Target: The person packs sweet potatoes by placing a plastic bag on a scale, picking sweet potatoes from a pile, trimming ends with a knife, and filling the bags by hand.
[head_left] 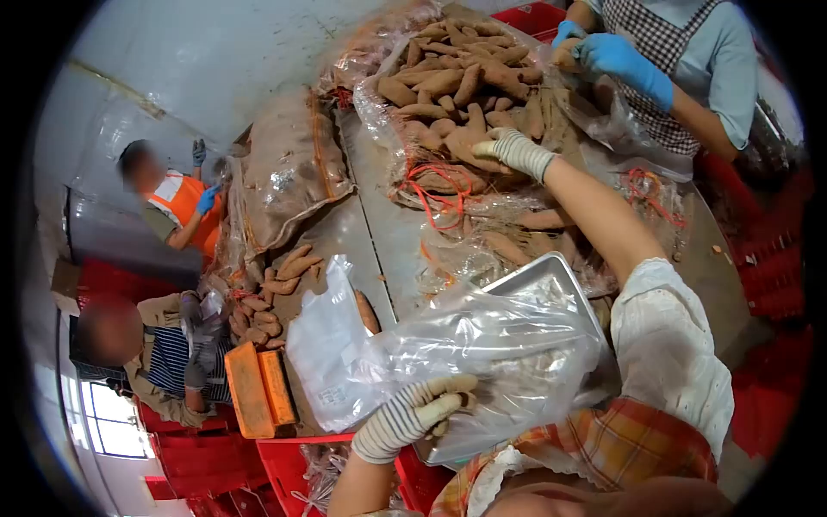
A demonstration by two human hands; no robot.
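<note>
Touching piled tubers [469,77], the right hand [519,153] reaches beyond the tray rim [566,268].

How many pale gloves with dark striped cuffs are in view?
2: one striped glove on the person's left hand, at the clear plastic bag; another on the right hand, against the piled tubers. Others may be hidden.

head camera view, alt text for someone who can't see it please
A person's gloved right hand rests on a heap of brown roots, while the gloved left hand is at a clear plastic bag lying over a tray. Three other people are nearby.
</note>
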